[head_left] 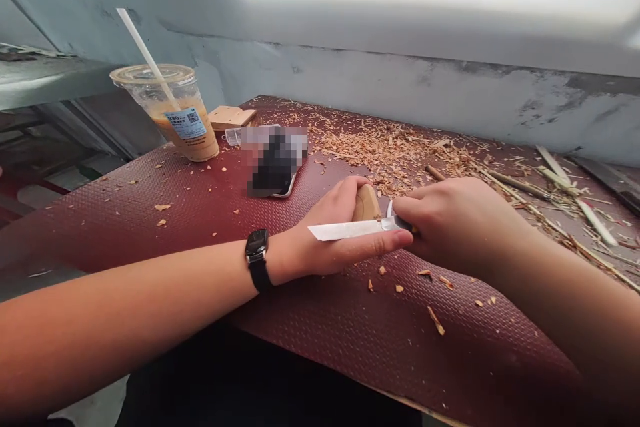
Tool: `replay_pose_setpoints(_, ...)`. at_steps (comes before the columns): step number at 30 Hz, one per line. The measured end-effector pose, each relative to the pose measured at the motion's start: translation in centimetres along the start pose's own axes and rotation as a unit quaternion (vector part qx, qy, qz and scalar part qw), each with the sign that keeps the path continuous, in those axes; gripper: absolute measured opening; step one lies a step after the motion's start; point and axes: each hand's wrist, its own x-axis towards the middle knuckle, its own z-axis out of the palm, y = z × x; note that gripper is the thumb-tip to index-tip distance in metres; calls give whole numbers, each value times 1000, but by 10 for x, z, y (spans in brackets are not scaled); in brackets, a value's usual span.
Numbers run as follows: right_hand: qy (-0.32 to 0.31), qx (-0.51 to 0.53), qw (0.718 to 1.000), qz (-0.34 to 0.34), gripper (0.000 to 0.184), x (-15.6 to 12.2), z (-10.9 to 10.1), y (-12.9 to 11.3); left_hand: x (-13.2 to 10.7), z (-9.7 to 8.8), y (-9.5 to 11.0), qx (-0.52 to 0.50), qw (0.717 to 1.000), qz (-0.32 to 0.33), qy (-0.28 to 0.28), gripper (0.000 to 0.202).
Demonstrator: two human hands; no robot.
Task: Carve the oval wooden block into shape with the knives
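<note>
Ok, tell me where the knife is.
Head view, centre: the knife sits in the right hand, blade pointing left across the left hand, which holds a wooden piece.

Your left forearm [150, 310] reaches in from the lower left, low and nearly level with the wrist straight. Your left hand [336, 235] is curled shut, fingers wrapped over the far side and thumb stretched along the near side toward the right. Your right forearm [575, 310] enters from the lower right edge, and your right hand [453, 227] is clenched, knuckles up, meeting the left thumb's tip.
</note>
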Motion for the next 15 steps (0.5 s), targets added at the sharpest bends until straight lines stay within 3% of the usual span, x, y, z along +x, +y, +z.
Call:
replay_pose_setpoints(2,6,-9,1000,-2,19,0,-1,-1,0,0,0,6,1000,-2,-30,66)
replay_pose_setpoints(6,17,-19,1000,3,21,-1,-2,-2,1,3,-4,7,1000,17,-16,67)
replay_pose_setpoints(12,56,-33,996,65,23,-1,5,-8,2,10,-10,-4,998,26,49,44)
replay_pose_setpoints(15,81,-43,990,111,23,-2,11,-15,4,14,-12,-72,995,33,67,34)
